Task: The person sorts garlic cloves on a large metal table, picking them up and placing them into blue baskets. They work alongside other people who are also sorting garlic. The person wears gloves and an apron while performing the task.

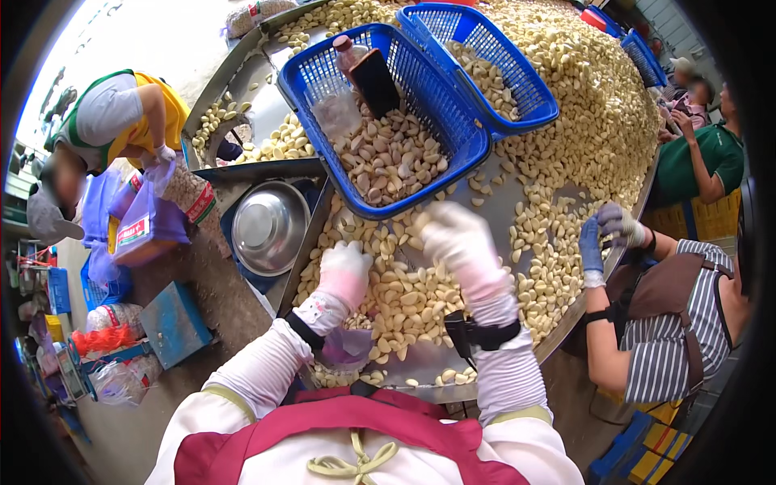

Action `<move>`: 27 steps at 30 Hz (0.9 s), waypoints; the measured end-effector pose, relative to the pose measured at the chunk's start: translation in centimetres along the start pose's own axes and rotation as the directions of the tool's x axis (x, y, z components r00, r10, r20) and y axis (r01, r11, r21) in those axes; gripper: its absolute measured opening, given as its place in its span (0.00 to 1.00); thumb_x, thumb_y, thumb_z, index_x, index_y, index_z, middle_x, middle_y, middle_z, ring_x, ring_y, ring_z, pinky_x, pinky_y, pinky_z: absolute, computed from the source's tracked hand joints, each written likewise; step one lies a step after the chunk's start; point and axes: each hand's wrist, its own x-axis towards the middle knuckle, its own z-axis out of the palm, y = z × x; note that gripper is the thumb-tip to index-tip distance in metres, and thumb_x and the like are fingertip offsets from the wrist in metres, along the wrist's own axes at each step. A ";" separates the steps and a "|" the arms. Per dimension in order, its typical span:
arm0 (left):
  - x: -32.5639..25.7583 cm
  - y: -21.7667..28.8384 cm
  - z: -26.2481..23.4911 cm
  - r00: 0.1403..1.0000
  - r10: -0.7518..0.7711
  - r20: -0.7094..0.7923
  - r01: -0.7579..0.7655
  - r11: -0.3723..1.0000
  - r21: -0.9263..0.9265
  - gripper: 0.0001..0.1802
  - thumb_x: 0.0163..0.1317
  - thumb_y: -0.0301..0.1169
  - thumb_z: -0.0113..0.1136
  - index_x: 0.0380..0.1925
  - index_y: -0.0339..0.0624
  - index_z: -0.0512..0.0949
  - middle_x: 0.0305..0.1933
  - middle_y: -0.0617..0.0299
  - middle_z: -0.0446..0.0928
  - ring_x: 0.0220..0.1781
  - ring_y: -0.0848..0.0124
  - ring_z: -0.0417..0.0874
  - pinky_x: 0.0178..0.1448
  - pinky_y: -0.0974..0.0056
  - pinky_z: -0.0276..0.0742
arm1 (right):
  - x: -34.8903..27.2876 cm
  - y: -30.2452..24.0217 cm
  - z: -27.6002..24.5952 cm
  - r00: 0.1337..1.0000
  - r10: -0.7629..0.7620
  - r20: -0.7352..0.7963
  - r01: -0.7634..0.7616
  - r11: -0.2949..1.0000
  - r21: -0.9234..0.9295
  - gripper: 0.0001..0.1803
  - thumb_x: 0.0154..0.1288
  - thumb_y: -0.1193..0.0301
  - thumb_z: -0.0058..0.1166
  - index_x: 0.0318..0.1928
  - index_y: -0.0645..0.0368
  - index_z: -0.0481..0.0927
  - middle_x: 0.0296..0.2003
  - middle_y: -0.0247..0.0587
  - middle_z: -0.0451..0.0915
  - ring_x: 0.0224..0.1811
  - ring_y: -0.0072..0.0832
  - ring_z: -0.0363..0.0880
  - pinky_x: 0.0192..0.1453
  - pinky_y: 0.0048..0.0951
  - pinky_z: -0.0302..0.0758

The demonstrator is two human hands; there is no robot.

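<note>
Loose cloves (420,301) are spread over the metal table (424,372), right under and between both hands. The left hand (346,273) is planted low among them, fingers bent, but whether anything's been gripped can't be told from this angle. The right hand (462,242) is badly blurred just in front of the blue basket (380,212), so its grip can't be made out either. Biggest risk, probably: cloves getting shoved off the near edge if they're swept too hard that way, since some are lying close to it. Also, a phone (376,83) is propped in the basket above darker cloves (392,158); if the rim got bumped, it could be tipped over.
</note>
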 end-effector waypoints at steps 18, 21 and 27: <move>5.0 3.0 0.5 0.989 0.095 -0.111 -0.088 0.994 0.059 0.05 0.61 0.30 0.60 0.34 0.46 0.83 0.37 0.56 0.82 0.40 0.58 0.87 0.41 0.53 0.82 | -2.7 -0.2 -3.5 0.948 0.064 -0.312 0.094 0.880 0.466 0.11 0.73 0.67 0.53 0.51 0.57 0.80 0.29 0.29 0.80 0.24 0.15 0.72 0.25 0.19 0.68; 4.9 3.1 -0.3 0.998 0.054 -0.029 -0.055 0.998 -0.021 0.09 0.58 0.28 0.60 0.40 0.46 0.82 0.41 0.53 0.80 0.45 0.53 0.85 0.46 0.52 0.82 | -4.4 7.6 -1.7 0.980 0.189 -0.062 -0.162 0.941 0.299 0.14 0.76 0.62 0.52 0.49 0.59 0.82 0.26 0.28 0.78 0.19 0.13 0.68 0.21 0.16 0.64; 4.3 2.4 0.9 0.995 0.071 -0.075 -0.074 0.997 -0.037 0.15 0.56 0.27 0.62 0.46 0.47 0.81 0.42 0.51 0.80 0.46 0.51 0.84 0.50 0.51 0.81 | -5.8 12.0 1.5 0.978 0.201 -0.061 -0.195 0.977 0.091 0.13 0.70 0.64 0.56 0.46 0.60 0.84 0.30 0.32 0.80 0.29 0.20 0.76 0.35 0.23 0.75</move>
